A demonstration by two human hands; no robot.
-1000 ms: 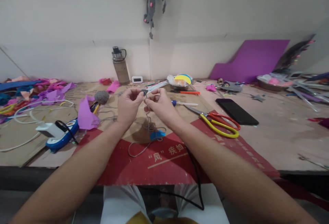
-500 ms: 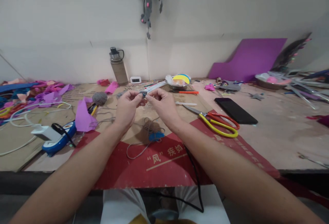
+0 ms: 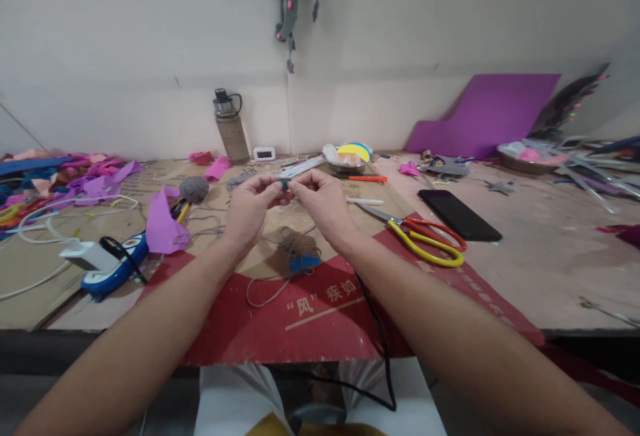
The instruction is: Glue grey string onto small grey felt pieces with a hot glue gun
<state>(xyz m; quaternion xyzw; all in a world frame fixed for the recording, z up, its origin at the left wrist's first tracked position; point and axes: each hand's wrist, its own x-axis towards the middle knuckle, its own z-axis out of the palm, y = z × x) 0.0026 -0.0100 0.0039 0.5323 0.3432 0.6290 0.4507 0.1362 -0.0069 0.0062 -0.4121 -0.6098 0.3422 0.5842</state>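
My left hand [image 3: 250, 208] and my right hand [image 3: 323, 203] are raised together over the middle of the table, fingertips meeting. Both pinch a small dark grey-blue piece [image 3: 284, 184] between them; it is too small to name. Grey yarn [image 3: 294, 244] hangs loose below the hands and lies in a tangle on the cardboard beside a small blue object [image 3: 305, 263]. A grey yarn ball [image 3: 194, 189] rests to the left of my left hand.
Yellow-and-red scissors [image 3: 425, 237] and a black phone [image 3: 460, 215] lie to the right. A blue glue gun [image 3: 114, 267], white charger [image 3: 83, 254] and purple felt scraps [image 3: 163, 223] lie to the left. A water bottle [image 3: 229, 127] stands at the back wall.
Both hands have drawn slightly closer together and stay pinched on the small piece. The view has shifted a little; the things on the table have not moved.
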